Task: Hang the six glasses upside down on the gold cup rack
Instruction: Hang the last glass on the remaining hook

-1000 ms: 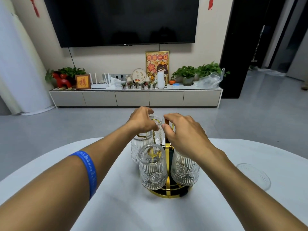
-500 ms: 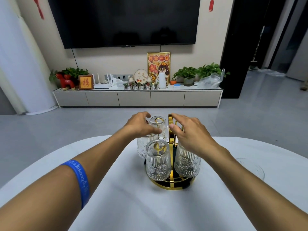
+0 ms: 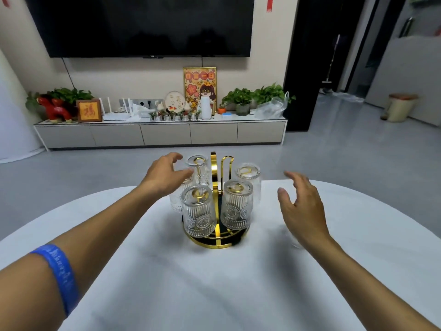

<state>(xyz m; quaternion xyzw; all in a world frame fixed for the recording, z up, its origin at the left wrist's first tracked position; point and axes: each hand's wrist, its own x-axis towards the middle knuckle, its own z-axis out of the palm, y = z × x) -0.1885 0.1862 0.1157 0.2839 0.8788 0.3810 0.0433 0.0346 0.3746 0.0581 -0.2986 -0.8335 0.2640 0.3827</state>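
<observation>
The gold cup rack (image 3: 216, 243) stands on the white table (image 3: 191, 295) in front of me. Several ribbed clear glasses hang upside down on it: a front left glass (image 3: 198, 212), a front right glass (image 3: 236, 207), a back right glass (image 3: 248, 179) and a back left glass (image 3: 200, 169). Another glass (image 3: 176, 203) is partly hidden behind my left hand. One gold hook (image 3: 226, 163) at the back is bare. My left hand (image 3: 164, 176) hovers open beside the back left glass. My right hand (image 3: 303, 209) is open, to the right of the rack.
A clear glass object (image 3: 295, 240) lies on the table, mostly hidden under my right hand. The table's rounded far edge (image 3: 358, 187) lies just beyond the rack. Past it are grey floor and a low TV cabinet (image 3: 162, 134) with plants and ornaments.
Both hands were closed in over the rack's top. Now they have spread apart with fingers open. The right hand has swung out to the right, uncovering the right-side glasses and the bare hook.
</observation>
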